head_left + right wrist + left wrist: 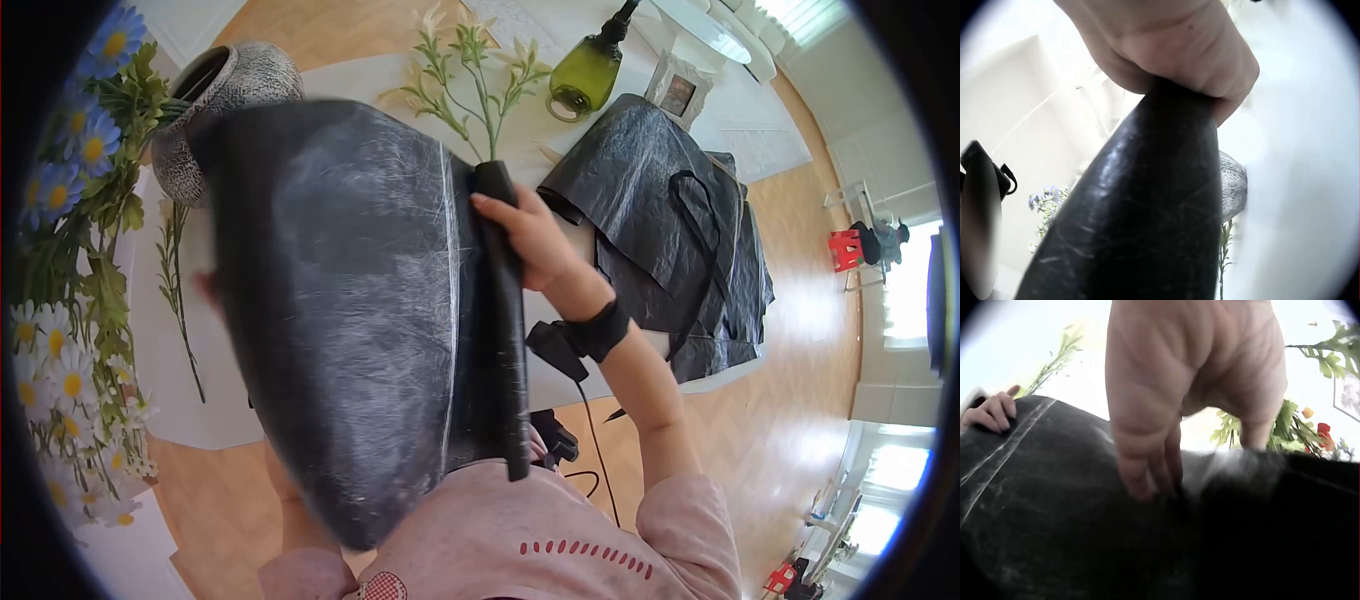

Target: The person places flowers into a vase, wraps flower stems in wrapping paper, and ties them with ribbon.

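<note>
A large black plastic-like sheet (350, 270) with a pale crease is spread in front of the torso, its right edge rolled into a tube. My right hand (530, 235) grips that edge near the top; in the right wrist view the hand (1179, 50) is closed round the dark sheet (1135, 200). Mostly hidden behind the left side in the head view, my left hand (206, 288) shows only a blurred bit. The left wrist view shows this hand (1191, 381) holding the sheet (1060, 469) at its edge, fingertips partly lost in shadow.
More black sheeting with a strap (665, 220) lies on the right of the white table (180, 420). Behind are a textured vase (255, 75), a green bottle (585, 75), a small frame (680, 95) and a leafy stem (485, 90). Blue and white flowers (75, 370) fill the left.
</note>
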### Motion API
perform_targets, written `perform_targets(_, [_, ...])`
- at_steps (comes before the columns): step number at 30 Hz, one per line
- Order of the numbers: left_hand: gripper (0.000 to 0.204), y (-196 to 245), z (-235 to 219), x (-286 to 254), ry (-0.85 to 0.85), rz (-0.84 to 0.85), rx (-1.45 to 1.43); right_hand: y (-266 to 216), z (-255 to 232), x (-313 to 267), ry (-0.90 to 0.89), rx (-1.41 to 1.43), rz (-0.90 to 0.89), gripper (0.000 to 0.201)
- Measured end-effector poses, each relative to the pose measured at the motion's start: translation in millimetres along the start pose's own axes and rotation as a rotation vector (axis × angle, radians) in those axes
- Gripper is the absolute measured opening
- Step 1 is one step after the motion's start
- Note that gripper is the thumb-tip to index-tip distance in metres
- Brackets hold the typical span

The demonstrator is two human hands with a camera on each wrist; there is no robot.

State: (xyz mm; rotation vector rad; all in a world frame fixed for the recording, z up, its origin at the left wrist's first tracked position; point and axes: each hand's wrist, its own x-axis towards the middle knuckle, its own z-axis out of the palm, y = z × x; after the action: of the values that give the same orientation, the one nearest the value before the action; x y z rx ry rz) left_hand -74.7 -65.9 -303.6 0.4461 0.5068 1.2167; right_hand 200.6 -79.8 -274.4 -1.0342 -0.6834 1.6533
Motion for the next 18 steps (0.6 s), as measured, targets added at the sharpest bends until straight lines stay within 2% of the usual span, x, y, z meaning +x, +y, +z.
perform_targets(1, [0.043,7.8,-8.1,0.1,-0.002,-0.012,0.015,5.3,2.1,1.2,-0.002,0.001,0.001,0.024])
perform_targets(3, [0.043,-41.0,-1.8,-138.1,-0.004,-0.034,0.045,11.9,5.8,1.8,0.088,0.003,0.083,0.026])
perform_targets(8, [0.041,-39.1,-2.2,-122.7,-0.016,-0.072,0.119,24.4,4.1,9.0,0.089,0.004,0.103,0.031])
perform_targets(10, [0.041,-35.8,-7.9,-123.9,-0.021,-0.082,0.143,36.7,4.4,14.0,0.264,-0.088,-0.025,0.025])
perform_targets(11, [0.041,-34.4,-10.2,-124.1,-0.023,-0.089,0.155,39.9,2.8,16.4,0.258,-0.092,-0.025,0.025])
perform_targets(13, [0.040,-36.7,-13.8,-134.1,-0.023,-0.105,0.177,44.3,-0.8,19.0,0.316,-0.114,-0.028,0.038])
perform_targets(14, [0.040,-41.2,-11.5,-133.8,-0.023,-0.112,0.187,36.6,3.7,12.5,0.273,-0.037,0.005,0.041])
perform_targets(17, [0.039,-45.9,-18.4,-142.8,-0.016,-0.138,0.210,42.3,-9.7,14.2,0.200,-0.070,-0.015,0.042])
perform_targets(18, [0.039,-94.0,64.1,-14.3,-0.015,-0.150,0.217,37.9,-9.3,11.2,0.168,-0.082,-0.007,0.042])
